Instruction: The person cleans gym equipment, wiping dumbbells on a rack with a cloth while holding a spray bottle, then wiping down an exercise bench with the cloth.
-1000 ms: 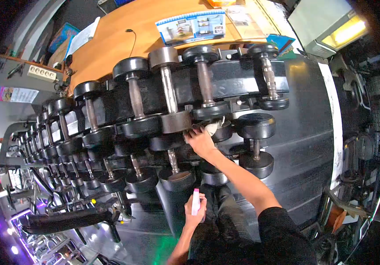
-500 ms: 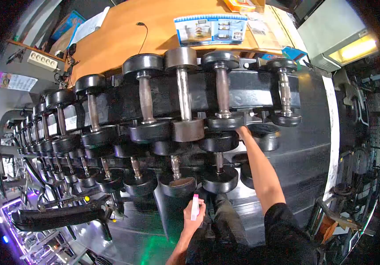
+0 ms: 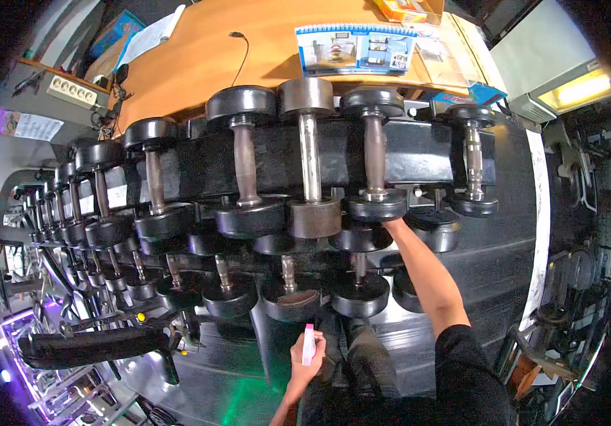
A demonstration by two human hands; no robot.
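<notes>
My left hand [image 3: 307, 357] is closed around a white object with a pink top [image 3: 309, 344], perhaps a spray bottle, below the lower row of dumbbells. My right hand [image 3: 395, 227] reaches in under the front head of an upper-row dumbbell [image 3: 375, 153]; only the wrist shows, and its fingers are hidden. The white cloth seen earlier cannot be seen now. Left of that dumbbell lies one with steel-coloured heads [image 3: 308, 156]. A lower-row dumbbell [image 3: 360, 295] sits just beneath my right wrist.
The two-tier dumbbell rack [image 3: 419, 153] runs away to the left. Behind it is a wooden desk [image 3: 199, 50] with a desk calendar [image 3: 355, 51] and a cable. A padded machine bar [image 3: 92, 349] stands at lower left, a white appliance [image 3: 543, 57] at upper right.
My right hand has moved right, from beside the steel-coloured dumbbell's front head to beneath the neighbouring one, and its cloth has gone out of sight. My left hand still holds the white object.
</notes>
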